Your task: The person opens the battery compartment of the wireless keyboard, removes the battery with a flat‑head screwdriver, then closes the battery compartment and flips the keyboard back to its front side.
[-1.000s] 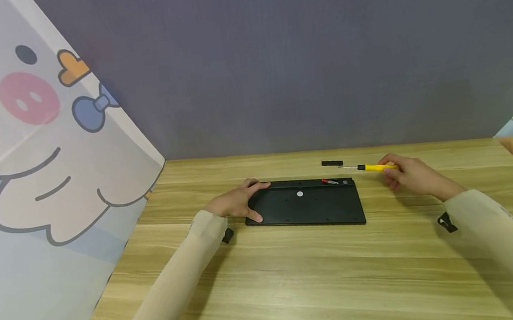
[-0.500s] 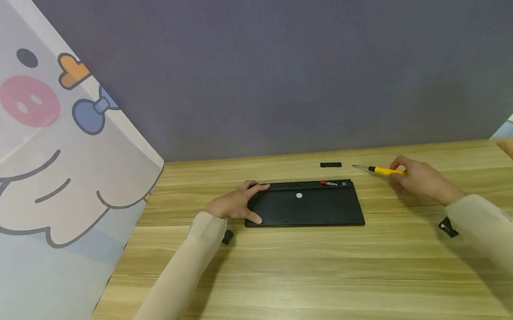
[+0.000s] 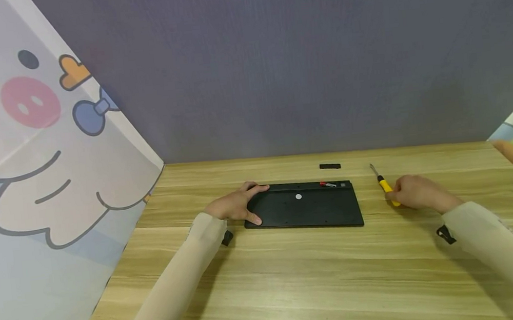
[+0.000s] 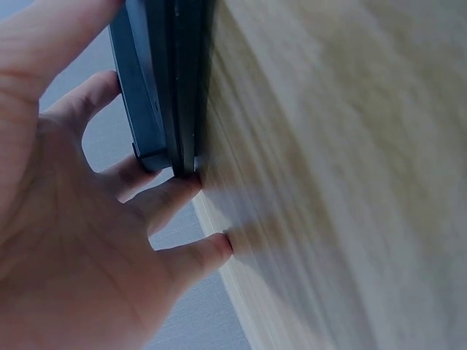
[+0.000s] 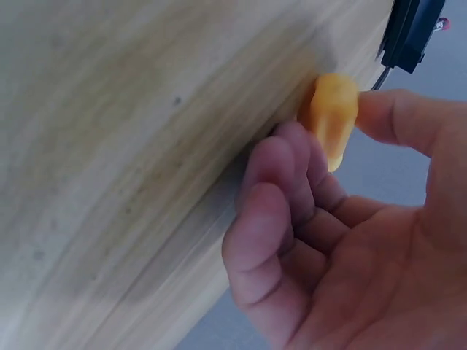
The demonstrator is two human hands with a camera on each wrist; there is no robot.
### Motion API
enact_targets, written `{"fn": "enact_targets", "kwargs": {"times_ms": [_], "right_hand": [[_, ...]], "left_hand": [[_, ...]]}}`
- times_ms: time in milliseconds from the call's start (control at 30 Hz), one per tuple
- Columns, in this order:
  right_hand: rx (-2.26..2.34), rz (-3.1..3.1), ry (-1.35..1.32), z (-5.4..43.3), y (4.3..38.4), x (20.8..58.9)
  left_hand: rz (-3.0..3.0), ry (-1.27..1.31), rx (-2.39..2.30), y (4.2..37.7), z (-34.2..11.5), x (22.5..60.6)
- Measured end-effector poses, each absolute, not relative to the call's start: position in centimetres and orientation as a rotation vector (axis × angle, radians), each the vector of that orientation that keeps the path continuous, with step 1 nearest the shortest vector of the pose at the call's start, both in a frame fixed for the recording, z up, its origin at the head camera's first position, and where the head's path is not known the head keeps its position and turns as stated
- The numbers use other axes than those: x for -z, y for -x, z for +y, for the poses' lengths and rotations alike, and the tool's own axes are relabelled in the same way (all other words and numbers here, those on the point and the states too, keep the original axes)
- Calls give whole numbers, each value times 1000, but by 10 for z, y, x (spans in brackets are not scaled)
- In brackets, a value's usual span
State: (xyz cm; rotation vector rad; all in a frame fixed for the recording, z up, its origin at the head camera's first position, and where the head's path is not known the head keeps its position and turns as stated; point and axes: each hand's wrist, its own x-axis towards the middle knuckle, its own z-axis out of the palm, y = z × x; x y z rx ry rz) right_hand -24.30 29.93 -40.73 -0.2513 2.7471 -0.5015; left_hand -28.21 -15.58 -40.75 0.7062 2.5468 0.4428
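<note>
A black keyboard (image 3: 307,209) lies face down on the wooden table. A red and silver battery (image 3: 328,184) sits in the slot along its far edge. My left hand (image 3: 235,205) holds the keyboard's left end, thumb at the near corner and fingers at the far one; the left wrist view shows fingertips against its edge (image 4: 157,87). To the right of the keyboard, my right hand (image 3: 415,192) pinches a yellow-handled screwdriver (image 3: 386,187) between thumb and curled fingers. Its metal shaft points away, toward the back. The right wrist view shows the handle (image 5: 334,117) close to the tabletop.
A small black strip (image 3: 330,166), like a battery cover, lies behind the keyboard. The grey panel (image 3: 303,63) rises at the table's back edge. Cartoon-printed sheets (image 3: 53,164) stand at the left and right. Wood tabletop (image 3: 314,278) extends in front of the keyboard.
My right hand has moved right and toward me, turning the screwdriver from pointing left to pointing away. The left hand and keyboard stay in place.
</note>
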Motion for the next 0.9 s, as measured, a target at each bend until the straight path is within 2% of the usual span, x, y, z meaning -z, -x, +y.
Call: {"fn": "enact_targets", "kwargs": {"times_ms": [900], "right_hand": [[469, 2755, 269, 296, 237, 405]], "left_hand": [[2545, -719, -453, 281, -156, 408]]}}
